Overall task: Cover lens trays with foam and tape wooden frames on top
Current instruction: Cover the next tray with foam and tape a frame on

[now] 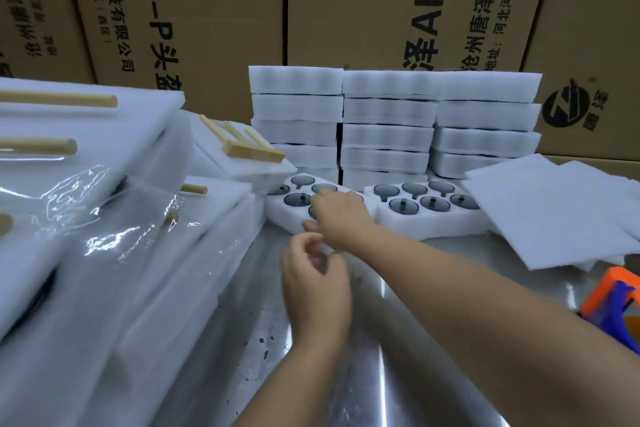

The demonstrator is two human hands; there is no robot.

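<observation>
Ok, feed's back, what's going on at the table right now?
A person is working at two open lens trays. Their right hand rests on the left lens tray, which is uncovered, like the second tray beside it. The left hand hovers nearer, fingers curled; blur hides whether it holds anything. Foam sheets lie at the right.

White foam trays (429, 222) are showing smoky grey lenses (403, 206). Pale tan wooden frames (254, 149) are contrasting with white foam sheets (554, 211). Brown cartons (221, 10) are bearing black printed characters. An orange-and-blue object (613, 302) is standing out against the silvery, reflective table (381, 392).
</observation>
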